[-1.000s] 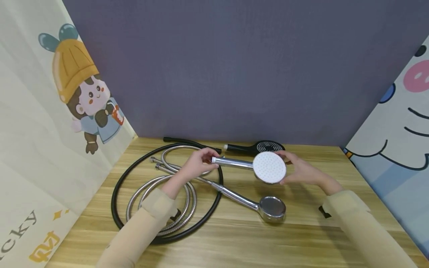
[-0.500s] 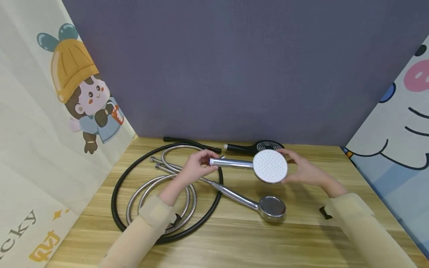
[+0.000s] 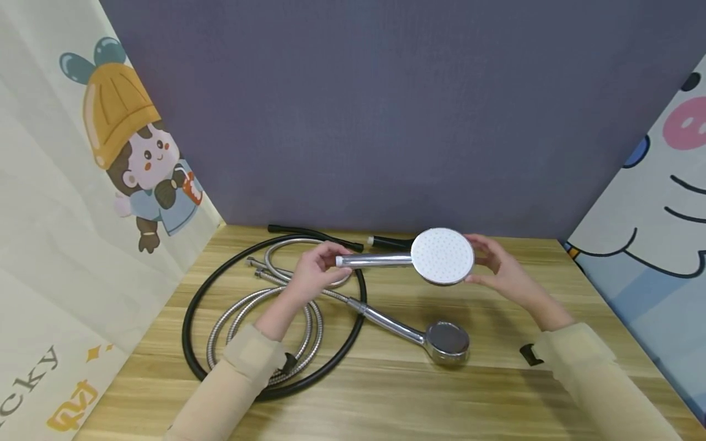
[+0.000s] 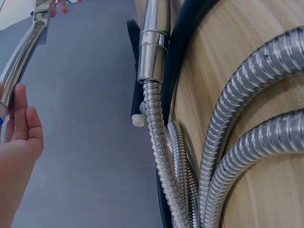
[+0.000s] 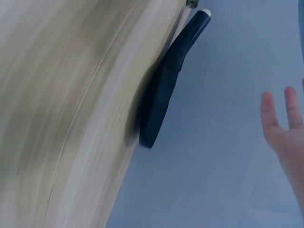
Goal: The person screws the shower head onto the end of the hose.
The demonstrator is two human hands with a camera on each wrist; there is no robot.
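Note:
Both hands hold a chrome shower head with a white spray face (image 3: 441, 256) above the table, face toward the head camera. My left hand (image 3: 312, 269) pinches its handle end, where a white fitting shows. My right hand (image 3: 504, 275) grips the rim of the round head from the right side. In the left wrist view the chrome handle (image 4: 21, 61) rests between thumb and fingers. The right wrist view shows only part of the right hand (image 5: 287, 137), with the held shower head out of frame. Below lies a second chrome shower head (image 3: 448, 343), joined to a coiled metal hose (image 3: 317, 318).
A black hose (image 3: 187, 318) loops around the metal coils on the wooden table (image 3: 386, 398). A black shower head (image 3: 388, 242) lies at the back by the grey wall (image 3: 358, 122), partly hidden behind the held one. Printed cloths hang left and right.
Both hands have lifted the white-faced shower head higher, and its handle end has shifted left. Its round head now covers the black shower head's spray face.

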